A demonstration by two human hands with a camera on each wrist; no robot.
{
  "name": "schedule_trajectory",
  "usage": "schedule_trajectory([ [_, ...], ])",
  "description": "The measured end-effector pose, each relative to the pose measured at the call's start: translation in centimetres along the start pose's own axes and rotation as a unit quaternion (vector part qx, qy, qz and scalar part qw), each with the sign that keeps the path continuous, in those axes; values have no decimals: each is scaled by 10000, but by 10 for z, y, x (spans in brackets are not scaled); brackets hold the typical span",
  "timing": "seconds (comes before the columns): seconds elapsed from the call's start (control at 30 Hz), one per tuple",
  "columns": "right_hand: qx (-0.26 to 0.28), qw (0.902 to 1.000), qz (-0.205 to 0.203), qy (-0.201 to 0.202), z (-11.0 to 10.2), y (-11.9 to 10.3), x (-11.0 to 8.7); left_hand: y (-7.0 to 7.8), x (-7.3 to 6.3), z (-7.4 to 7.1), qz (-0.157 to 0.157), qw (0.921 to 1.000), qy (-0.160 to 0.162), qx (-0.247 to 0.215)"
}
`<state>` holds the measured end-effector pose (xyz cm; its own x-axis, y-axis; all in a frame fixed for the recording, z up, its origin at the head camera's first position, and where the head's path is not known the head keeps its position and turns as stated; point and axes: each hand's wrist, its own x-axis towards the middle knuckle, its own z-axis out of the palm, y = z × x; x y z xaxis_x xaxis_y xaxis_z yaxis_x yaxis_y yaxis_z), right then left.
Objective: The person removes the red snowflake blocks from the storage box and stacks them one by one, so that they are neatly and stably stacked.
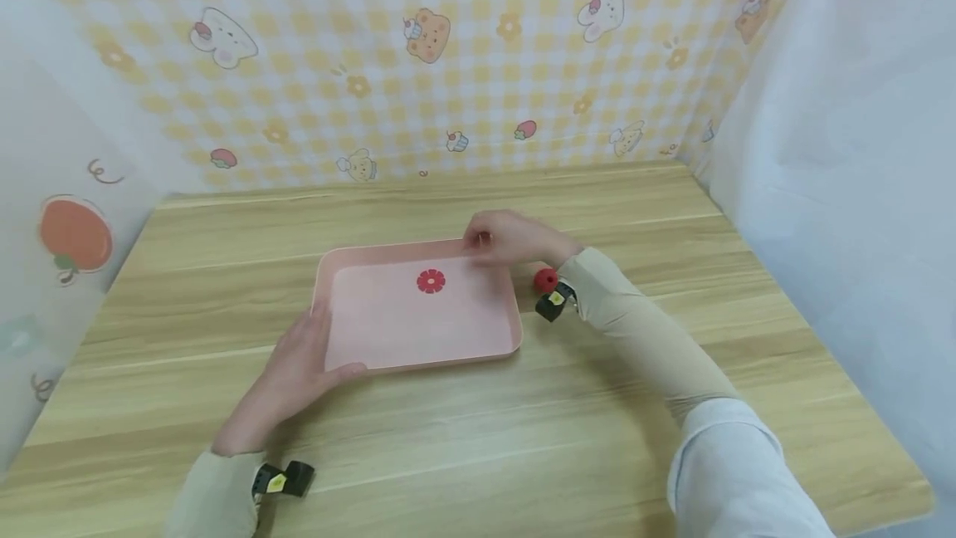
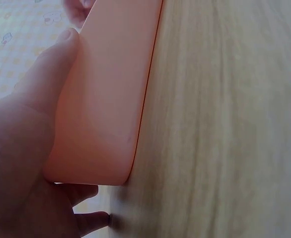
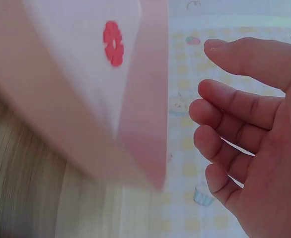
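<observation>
A pink rectangular tray lies on the wooden table, with a red flower shape with a pale centre on its floor. My left hand rests against the tray's near-left corner. Its thumb lies along the near rim, while the fingers reach round the left side. Over the far-right part of the tray is my right hand. In the right wrist view its fingers are loosely bent, with nothing between them and the thumb. Just right of the tray sits a red ball with a hole, partly hidden by the right wrist.
Yellow checked cloth with cartoon prints hangs behind the table. White sheeting closes off the right side, and a printed pale sheet the left. A black wrist camera is strapped to each forearm.
</observation>
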<state>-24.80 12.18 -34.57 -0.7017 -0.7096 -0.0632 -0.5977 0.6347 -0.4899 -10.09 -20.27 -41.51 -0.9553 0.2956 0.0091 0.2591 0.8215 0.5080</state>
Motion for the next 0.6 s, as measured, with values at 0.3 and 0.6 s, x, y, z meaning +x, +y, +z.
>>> schedule_trajectory([
  [0.3, 429, 9980, 456, 97, 23, -15, 29, -1, -1, 1, -31, 10000, 30, 8],
  [0.6, 696, 9921, 1041, -66, 51, -27, 41, -1, -3, -1, -87, 10000, 21, 11],
])
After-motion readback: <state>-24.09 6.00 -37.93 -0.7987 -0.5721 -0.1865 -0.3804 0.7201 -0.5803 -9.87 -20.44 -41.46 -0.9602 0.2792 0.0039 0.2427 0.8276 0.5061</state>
